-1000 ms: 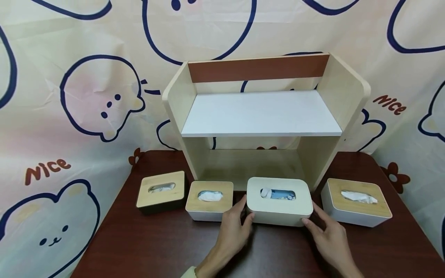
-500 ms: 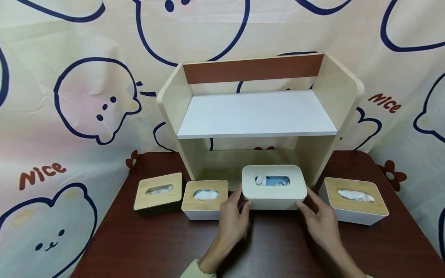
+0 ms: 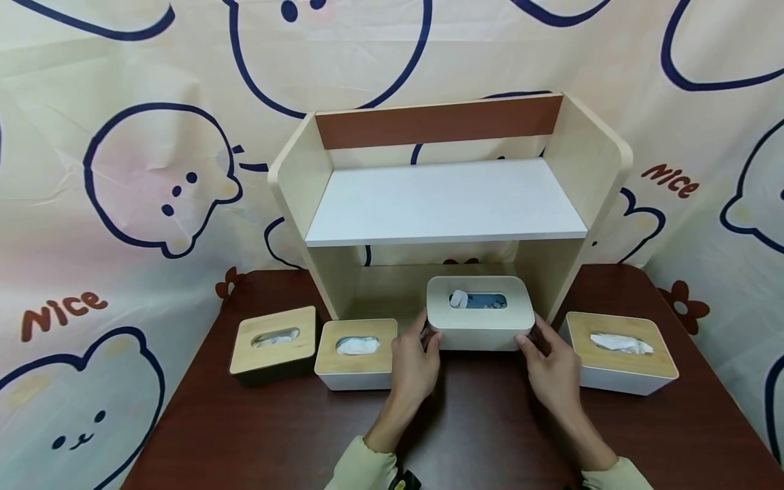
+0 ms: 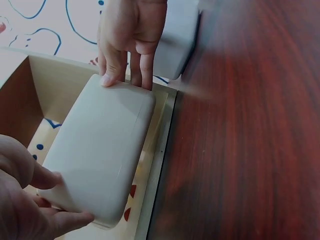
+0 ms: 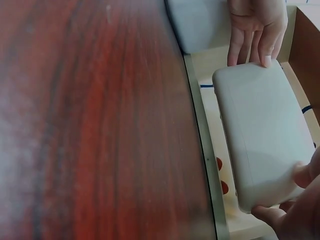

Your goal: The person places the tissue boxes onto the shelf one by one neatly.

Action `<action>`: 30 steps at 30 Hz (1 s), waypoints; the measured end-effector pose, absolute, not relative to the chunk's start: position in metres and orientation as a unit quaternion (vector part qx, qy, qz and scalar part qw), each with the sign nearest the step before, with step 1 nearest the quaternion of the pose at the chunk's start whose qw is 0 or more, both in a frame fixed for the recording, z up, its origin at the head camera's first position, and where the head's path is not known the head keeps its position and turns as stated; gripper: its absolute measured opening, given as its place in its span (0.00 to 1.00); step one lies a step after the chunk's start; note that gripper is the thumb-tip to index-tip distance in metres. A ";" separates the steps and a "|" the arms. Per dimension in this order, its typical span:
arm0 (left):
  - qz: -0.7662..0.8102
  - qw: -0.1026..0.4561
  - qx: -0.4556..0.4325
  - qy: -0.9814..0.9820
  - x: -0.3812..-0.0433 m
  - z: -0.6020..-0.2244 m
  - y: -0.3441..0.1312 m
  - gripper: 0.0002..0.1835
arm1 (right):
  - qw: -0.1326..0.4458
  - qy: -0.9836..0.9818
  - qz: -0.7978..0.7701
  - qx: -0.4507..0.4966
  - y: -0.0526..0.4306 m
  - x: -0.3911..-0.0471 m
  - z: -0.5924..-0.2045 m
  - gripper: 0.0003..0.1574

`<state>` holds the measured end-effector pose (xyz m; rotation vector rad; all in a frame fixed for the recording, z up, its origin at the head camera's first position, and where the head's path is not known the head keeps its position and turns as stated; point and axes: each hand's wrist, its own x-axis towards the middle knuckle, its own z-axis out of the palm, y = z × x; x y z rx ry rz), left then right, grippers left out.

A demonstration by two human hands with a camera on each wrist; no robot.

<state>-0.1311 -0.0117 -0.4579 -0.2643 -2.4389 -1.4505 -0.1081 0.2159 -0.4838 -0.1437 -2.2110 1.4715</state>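
Both hands hold a cream tissue box (image 3: 480, 313) by its two ends, at the mouth of the shelf's lower compartment. In the head view the left hand (image 3: 416, 361) grips its left end, and the right hand (image 3: 549, 364) its right end. Thumbs lie on the front side while the other fingers reach round the ends. A tissue and blue packaging show through the slot in its lid. The left wrist view shows the box's smooth front side (image 4: 102, 145) tilted between the two hands. The same box (image 5: 260, 135) appears in the right wrist view, over the shelf's bottom edge.
A two-tier shelf (image 3: 447, 204) with a white middle board stands at the back of the dark wood table (image 3: 478, 435). Two wood-lidded tissue boxes, one dark-sided (image 3: 275, 340) and one white-sided (image 3: 357, 354), stand left; another white-sided tissue box (image 3: 621, 350) stands right.
Both hands have carried the cream tissue box up and away from the person, from in front of the shelf to its lower opening. The other tissue boxes keep their places on the table.
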 end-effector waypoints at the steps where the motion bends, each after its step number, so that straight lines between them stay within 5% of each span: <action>1: -0.505 0.145 -0.089 -0.846 -0.133 -0.459 -0.011 0.23 | 0.239 -0.805 0.540 -0.054 0.216 -0.110 -0.484 0.32; 30: -0.543 0.158 -0.068 -0.822 -0.166 -0.468 0.005 0.28 | 0.246 -0.813 0.519 -0.096 0.216 -0.142 -0.492 0.33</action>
